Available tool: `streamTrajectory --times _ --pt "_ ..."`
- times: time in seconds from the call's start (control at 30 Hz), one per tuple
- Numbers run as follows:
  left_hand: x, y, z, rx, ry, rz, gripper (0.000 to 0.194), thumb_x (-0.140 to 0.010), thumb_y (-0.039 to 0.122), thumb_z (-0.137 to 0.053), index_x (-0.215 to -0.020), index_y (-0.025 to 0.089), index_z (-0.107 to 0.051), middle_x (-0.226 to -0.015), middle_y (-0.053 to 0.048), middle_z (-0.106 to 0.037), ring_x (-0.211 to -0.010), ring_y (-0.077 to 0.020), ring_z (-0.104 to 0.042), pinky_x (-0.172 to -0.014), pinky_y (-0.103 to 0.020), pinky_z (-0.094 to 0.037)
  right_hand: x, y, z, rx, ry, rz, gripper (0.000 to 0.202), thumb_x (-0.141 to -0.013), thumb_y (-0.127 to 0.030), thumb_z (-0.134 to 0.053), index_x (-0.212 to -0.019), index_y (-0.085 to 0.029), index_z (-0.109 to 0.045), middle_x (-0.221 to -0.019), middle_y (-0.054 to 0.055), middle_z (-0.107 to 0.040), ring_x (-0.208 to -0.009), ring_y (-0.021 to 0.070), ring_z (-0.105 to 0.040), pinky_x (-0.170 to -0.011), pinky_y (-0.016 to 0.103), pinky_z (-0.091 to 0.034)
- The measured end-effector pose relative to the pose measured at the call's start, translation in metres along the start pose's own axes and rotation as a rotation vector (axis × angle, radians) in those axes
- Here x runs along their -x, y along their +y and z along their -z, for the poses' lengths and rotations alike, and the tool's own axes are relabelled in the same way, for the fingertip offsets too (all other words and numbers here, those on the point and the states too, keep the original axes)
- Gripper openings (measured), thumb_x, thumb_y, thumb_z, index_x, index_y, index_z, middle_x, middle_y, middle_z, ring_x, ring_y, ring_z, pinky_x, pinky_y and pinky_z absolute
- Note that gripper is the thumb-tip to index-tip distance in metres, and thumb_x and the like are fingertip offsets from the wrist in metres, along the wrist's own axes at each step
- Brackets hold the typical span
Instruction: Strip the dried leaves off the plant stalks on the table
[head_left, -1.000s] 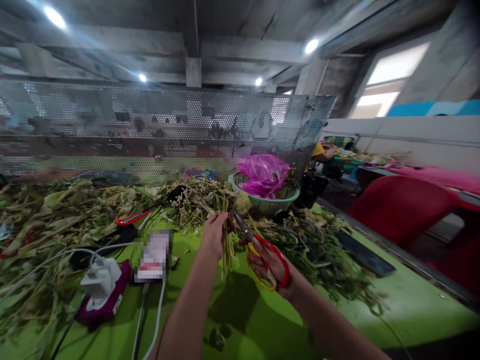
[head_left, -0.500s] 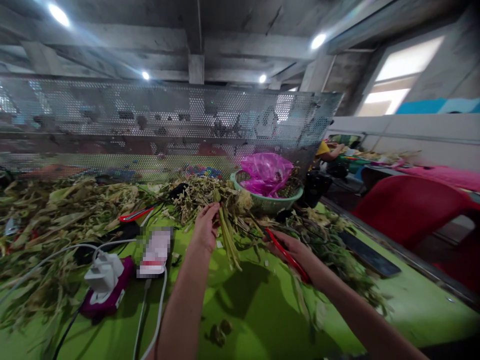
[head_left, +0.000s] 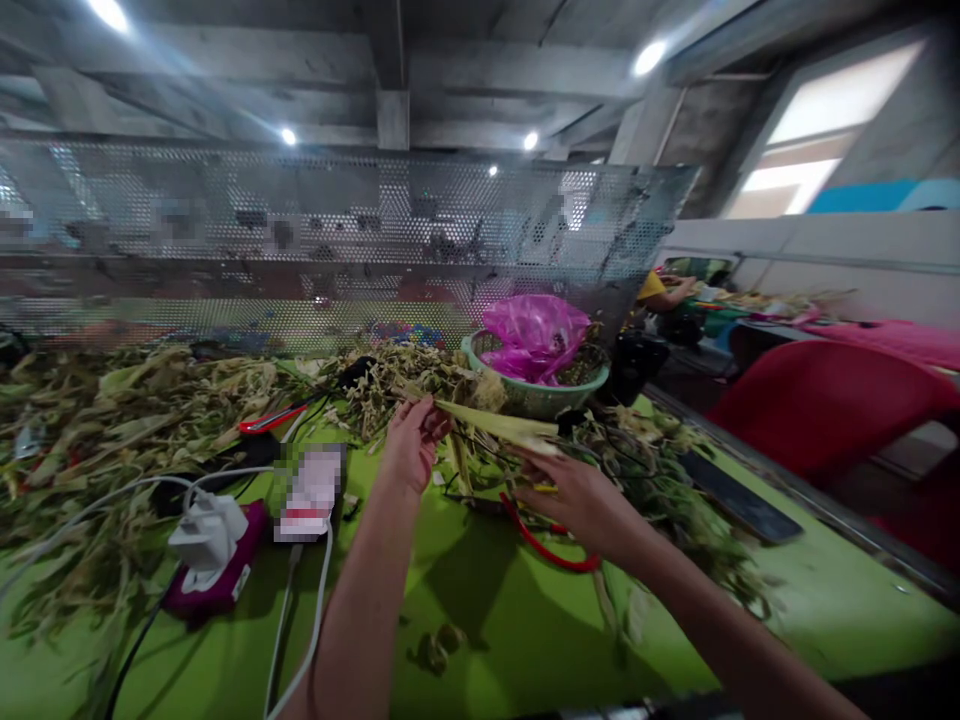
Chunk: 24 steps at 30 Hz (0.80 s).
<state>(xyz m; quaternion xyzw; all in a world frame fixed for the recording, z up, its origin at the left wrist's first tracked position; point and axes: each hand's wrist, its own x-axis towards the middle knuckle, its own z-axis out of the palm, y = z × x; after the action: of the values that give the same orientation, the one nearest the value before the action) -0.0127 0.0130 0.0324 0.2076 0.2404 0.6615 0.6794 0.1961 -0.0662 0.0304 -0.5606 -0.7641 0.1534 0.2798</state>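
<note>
Both forearms reach forward over the green worktop (head_left: 847, 600), converging from the near edge. The left arm rises almost straight, its wrist slightly bent and the left hand (head_left: 412, 440) raised in front of the heap of dried leaves (head_left: 390, 385). Its thumb and fingers are pinched on one end of a pale, flattened leaf strip (head_left: 499, 422), which stretches rightward, slanting a little down, in front of the green basin (head_left: 529, 399). The right arm comes in diagonally, with the right hand (head_left: 577, 495) palm down and its fingers pointing left at the strip's far end; whether they grip it, I cannot tell. Red-handled scissors (head_left: 566, 565) show beneath that hand, and whether any finger sits in their loops is hidden.
</note>
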Motion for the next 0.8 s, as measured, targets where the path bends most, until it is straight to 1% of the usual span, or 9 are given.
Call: streamTrajectory --times 0.07,0.17,0.27,0.37,0.5,0.57,0.63,0.7,0.8 --pt "0.002 -0.006 -0.002 -0.002 -0.027 0.019 0.026 -0.059 0.017 -0.074 -0.078 0.016 -0.057 -0.068 0.002 -0.064 -0.059 -0.0097 -0.062 -0.065 -0.026 -0.051 -0.011 -0.012 -0.005 -0.328 0.001 -0.035 0.053 -0.075 -0.046 -0.064 -0.123 -0.023 -0.056 -0.095 0.006 -0.067 -0.081 0.0217 -0.061 -0.073 0.034 -0.048" --pt "0.003 -0.016 -0.001 -0.048 -0.086 0.058 0.030 -0.058 0.014 -0.074 -0.081 0.018 -0.055 -0.073 0.000 -0.066 -0.069 -0.0141 -0.066 -0.068 -0.028 -0.052 -0.028 -0.024 -0.014 -0.721 0.116 -0.100 0.036 -0.078 -0.049 -0.060 -0.095 -0.018 -0.065 -0.082 0.005 -0.065 -0.073 0.0173 -0.058 -0.070 0.030 -0.047" --pt "0.002 -0.019 0.002 -0.203 -0.139 0.114 0.032 -0.057 0.016 -0.076 -0.081 0.017 -0.055 -0.075 -0.003 -0.067 -0.075 -0.0180 -0.066 -0.066 -0.028 -0.050 -0.045 -0.027 -0.014 -0.949 0.284 -0.164 0.035 -0.076 -0.050 -0.063 -0.088 -0.017 -0.065 -0.075 0.003 -0.065 -0.067 0.0155 -0.056 -0.065 0.029 -0.046" --pt "0.000 -0.010 0.003 -0.465 -0.114 -0.014 0.037 -0.055 0.021 -0.078 -0.086 0.016 -0.058 -0.079 -0.005 -0.066 -0.076 -0.0166 -0.062 -0.068 -0.027 -0.047 -0.059 -0.024 -0.003 -0.889 0.354 -0.156 0.034 -0.072 -0.050 -0.067 -0.078 -0.016 -0.065 -0.066 0.002 -0.063 -0.060 0.0139 -0.054 -0.060 0.027 -0.044" --pt "-0.002 0.004 0.002 -0.723 0.000 -0.412 0.059 -0.051 0.019 -0.081 -0.106 0.020 -0.059 -0.100 -0.006 -0.063 -0.095 -0.0178 -0.056 -0.084 -0.028 -0.041 -0.072 -0.020 0.016 -0.642 0.318 -0.096 0.037 -0.073 -0.051 -0.064 -0.066 -0.015 -0.061 -0.057 0.001 -0.058 -0.055 0.0121 -0.050 -0.053 0.024 -0.039" --pt "0.000 0.005 0.001 -0.828 -0.086 -0.518 0.055 -0.053 0.019 -0.080 -0.105 0.022 -0.063 -0.108 -0.007 -0.062 -0.104 -0.0202 -0.053 -0.089 -0.027 -0.038 -0.077 -0.019 0.021 -0.565 0.279 -0.075 0.037 -0.074 -0.051 -0.062 -0.068 -0.015 -0.062 -0.055 0.000 -0.056 -0.052 0.0118 -0.049 -0.050 0.024 -0.037" --pt "0.003 0.000 0.001 -0.893 -0.220 -0.481 0.034 -0.057 0.019 -0.077 -0.090 0.022 -0.069 -0.099 -0.007 -0.066 -0.099 -0.0211 -0.055 -0.083 -0.025 -0.039 -0.082 -0.019 0.022 -0.515 0.239 -0.044 0.038 -0.075 -0.051 -0.061 -0.067 -0.014 -0.062 -0.054 0.000 -0.056 -0.050 0.0116 -0.048 -0.048 0.023 -0.036" --pt "0.005 -0.009 0.001 -0.891 -0.270 -0.363 0.012 -0.060 0.023 -0.074 -0.070 0.022 -0.068 -0.073 -0.004 -0.065 -0.075 -0.0191 -0.056 -0.068 -0.024 -0.040 -0.087 -0.020 0.021 -0.486 0.217 -0.011 0.039 -0.075 -0.052 -0.061 -0.064 -0.014 -0.062 -0.052 0.000 -0.054 -0.048 0.0110 -0.047 -0.046 0.023 -0.034" --pt "0.005 -0.022 0.002 -0.920 -0.302 -0.206 0.013 -0.067 0.032 -0.069 -0.062 0.021 -0.065 -0.055 -0.001 -0.057 -0.056 -0.0152 -0.047 -0.056 -0.023 -0.034 -0.094 -0.021 0.019 -0.482 0.205 0.016 0.039 -0.074 -0.052 -0.062 -0.064 -0.015 -0.063 -0.051 -0.001 -0.053 -0.048 0.0104 -0.045 -0.044 0.022 -0.032"
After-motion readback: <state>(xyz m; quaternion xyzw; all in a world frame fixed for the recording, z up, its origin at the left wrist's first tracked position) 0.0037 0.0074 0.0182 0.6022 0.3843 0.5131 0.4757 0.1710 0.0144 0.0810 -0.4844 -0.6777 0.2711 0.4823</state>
